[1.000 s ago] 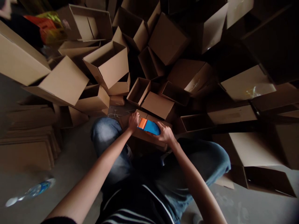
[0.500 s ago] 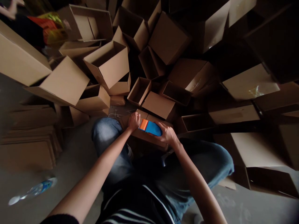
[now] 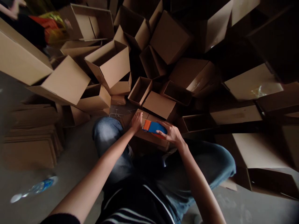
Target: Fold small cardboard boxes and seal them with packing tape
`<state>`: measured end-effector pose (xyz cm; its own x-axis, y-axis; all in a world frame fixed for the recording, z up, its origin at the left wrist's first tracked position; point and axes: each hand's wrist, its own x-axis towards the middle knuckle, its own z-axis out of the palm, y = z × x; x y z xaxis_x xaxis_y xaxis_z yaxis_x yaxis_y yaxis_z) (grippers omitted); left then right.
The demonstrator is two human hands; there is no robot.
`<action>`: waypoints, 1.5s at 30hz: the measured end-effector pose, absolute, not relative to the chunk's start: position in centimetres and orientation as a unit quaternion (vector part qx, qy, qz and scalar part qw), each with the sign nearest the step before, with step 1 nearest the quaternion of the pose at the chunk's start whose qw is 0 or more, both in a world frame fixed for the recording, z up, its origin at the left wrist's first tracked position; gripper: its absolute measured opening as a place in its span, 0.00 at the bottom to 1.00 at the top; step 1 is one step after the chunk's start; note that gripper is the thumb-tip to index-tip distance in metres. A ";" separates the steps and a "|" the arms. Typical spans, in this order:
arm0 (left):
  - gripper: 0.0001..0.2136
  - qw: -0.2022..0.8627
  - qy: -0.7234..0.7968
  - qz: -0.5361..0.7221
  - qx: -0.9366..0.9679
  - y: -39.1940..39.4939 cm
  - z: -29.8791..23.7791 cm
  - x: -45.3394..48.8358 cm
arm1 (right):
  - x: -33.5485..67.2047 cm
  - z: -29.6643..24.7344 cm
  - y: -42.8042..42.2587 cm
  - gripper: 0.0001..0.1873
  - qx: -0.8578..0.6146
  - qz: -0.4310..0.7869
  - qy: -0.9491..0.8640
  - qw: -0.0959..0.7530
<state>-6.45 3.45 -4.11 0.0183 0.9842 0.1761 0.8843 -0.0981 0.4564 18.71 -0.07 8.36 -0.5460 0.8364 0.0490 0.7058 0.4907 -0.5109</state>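
Between my knees a closed cardboard box (image 3: pixel 153 140) lies with its top seam facing up. My right hand (image 3: pixel 174 134) is wrapped round a blue and orange tape dispenser (image 3: pixel 157 127), held over the top of the box with its orange end pointing left. On the box's left end rests my left hand (image 3: pixel 136 122), its fingers stretched out and close to the orange end of the dispenser. Any tape on the box is too small to make out.
Many open cardboard boxes (image 3: pixel 114 68) are heaped in front and to the right. Flattened cardboard (image 3: pixel 28 152) is stacked at the left, with a plastic bottle (image 3: pixel 39 187) lying on the floor nearby. Part of another person's arm (image 3: pixel 12 11) shows at the top left.
The tape dispenser and my right hand have shifted slightly right. My left hand's fingers have straightened from a curled grip at the box's left end.
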 end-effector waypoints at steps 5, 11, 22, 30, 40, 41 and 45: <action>0.14 0.135 0.660 0.275 0.686 3.5 -4.3 -6.5 | 18.6 7.8 0.1 0.25 -0.479 0.254 -0.820 0.183; 0.13 0.137 0.660 0.292 0.679 3.3 -4.0 -6.2 | 18.6 7.2 0.5 0.28 -0.523 0.248 -0.802 0.149; 0.14 0.105 0.637 0.220 0.731 3.2 -4.1 -5.4 | 18.3 7.3 0.6 0.30 -0.520 0.278 -0.792 0.158; 0.07 0.096 0.653 0.236 0.714 3.6 -4.2 -5.2 | 18.3 7.1 0.6 0.29 -0.514 0.286 -0.790 0.172; 0.08 0.112 0.655 0.184 0.724 3.3 -3.2 -5.0 | 18.0 6.9 0.7 0.30 -0.515 0.272 -0.795 0.170; 0.09 0.115 0.652 0.178 0.728 3.3 -3.1 -4.9 | 18.0 6.9 0.7 0.30 -0.515 0.271 -0.795 0.170; 0.09 0.119 0.647 0.156 0.737 3.0 -2.4 -4.4 | 18.0 6.9 0.7 0.29 -0.514 0.272 -0.796 0.167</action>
<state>-4.44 2.99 -2.43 0.1139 0.9906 0.0764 0.9165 -0.1344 0.3767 18.00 0.71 6.86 -0.4150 0.9097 -0.0146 0.7281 0.3224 -0.6049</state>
